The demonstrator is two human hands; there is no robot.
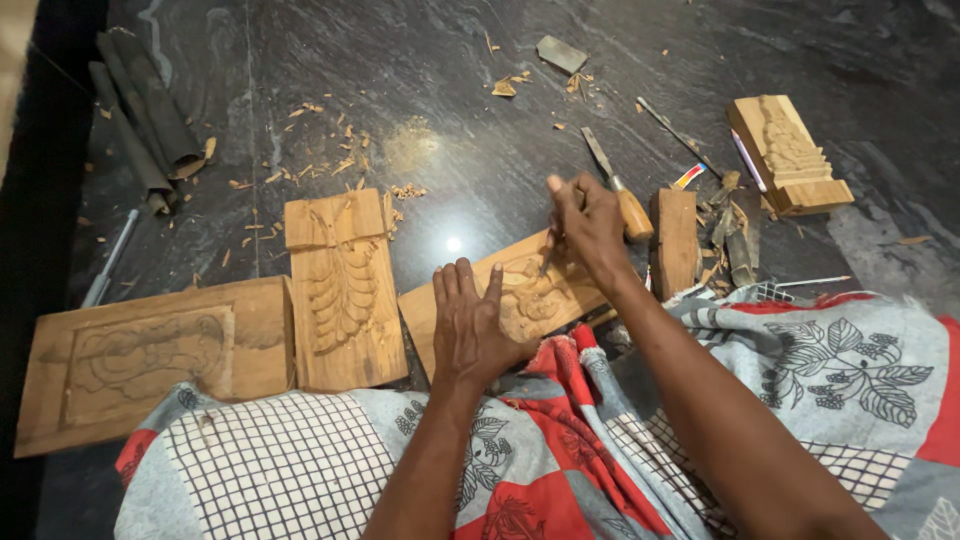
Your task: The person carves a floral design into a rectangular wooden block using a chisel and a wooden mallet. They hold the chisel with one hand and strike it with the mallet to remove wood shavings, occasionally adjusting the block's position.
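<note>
Patterned cloth in grey, red and white check (300,470) covers the person's lap at the bottom of the head view. Just beyond it, the left hand (470,325) lies flat with fingers spread, pressing down on a pale rectangular wooden panel with a half-carved relief (520,290) that rests on the dark polished stone floor (450,120). The right hand (590,222) is curled tight around a thin carving tool (548,262), its tip set into the relief just beside the left fingertips.

To my eye the risk is a slip: the tip works close to the spread fingers, so a skid across the grain could nick them or gouge the carving. The panel leans partly on the cloth, so it may rock under pressure.

Left of it lie an upright leaf-carved plank (345,290) and a wide framed panel (150,355). A wooden-handled chisel (620,190), a small wood block (677,240) and a stepped carved block (790,155) sit to the right, among scattered shavings (320,165). No container shows.
</note>
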